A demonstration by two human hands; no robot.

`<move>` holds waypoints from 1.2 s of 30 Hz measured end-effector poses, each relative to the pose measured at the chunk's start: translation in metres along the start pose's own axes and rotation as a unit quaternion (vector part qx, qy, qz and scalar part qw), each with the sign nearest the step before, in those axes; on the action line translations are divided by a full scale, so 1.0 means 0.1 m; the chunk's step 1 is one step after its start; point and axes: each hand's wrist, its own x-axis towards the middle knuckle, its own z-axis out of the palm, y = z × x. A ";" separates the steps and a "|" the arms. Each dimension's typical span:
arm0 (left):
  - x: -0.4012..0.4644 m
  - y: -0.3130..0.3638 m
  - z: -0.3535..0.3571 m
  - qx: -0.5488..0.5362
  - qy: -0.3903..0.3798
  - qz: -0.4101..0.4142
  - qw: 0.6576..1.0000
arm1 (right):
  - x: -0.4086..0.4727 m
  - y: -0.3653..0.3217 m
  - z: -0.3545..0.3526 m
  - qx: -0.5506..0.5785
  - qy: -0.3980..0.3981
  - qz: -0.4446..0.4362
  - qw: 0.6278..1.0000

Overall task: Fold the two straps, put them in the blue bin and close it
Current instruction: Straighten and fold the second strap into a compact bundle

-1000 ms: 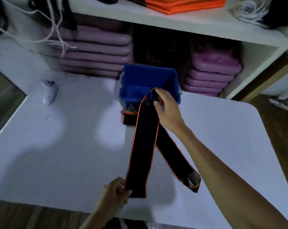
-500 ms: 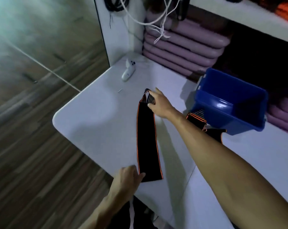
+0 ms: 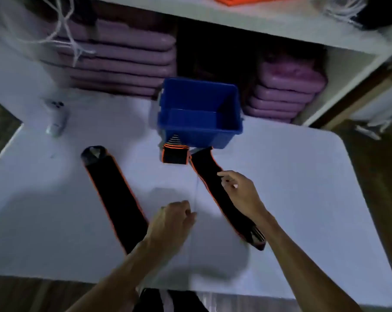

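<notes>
Two black straps with orange edges lie on the white table (image 3: 303,199). The left strap (image 3: 114,194) is laid out flat and straight, untouched. The right strap (image 3: 204,167) runs slantwise from a folded-over end just in front of the blue bin (image 3: 201,137) down to its striped end near my right forearm. My right hand (image 3: 240,194) sits over the middle of this strap, fingertips pinched at its edge. Between the two straps hovers my left hand (image 3: 172,224), fingers curled, holding nothing. The bin stands open and looks empty; no lid is in view.
A white controller (image 3: 55,118) lies at the table's far left. Stacks of purple mats (image 3: 123,64) fill the shelf behind the bin, on both sides. White cords (image 3: 66,30) hang at the upper left. Wooden floor shows past the table's edges.
Both hands have let go of the left strap, which now lies flat. My right hand has moved right onto the other strap; my left hand has shifted right. The view has swung back.
</notes>
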 end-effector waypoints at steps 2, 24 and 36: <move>0.07 0.36 0.32 0.003 -0.070 0.077 0.995 | -0.19 0.34 -0.30 -0.013 0.015 0.040 0.999; 0.31 -0.20 0.12 0.284 -0.135 0.434 0.844 | -0.33 0.63 -0.31 -0.032 0.029 0.055 0.998; 0.29 -1.06 -0.43 0.153 -0.003 -0.021 0.988 | 0.94 -0.26 0.38 -0.206 0.134 0.021 0.969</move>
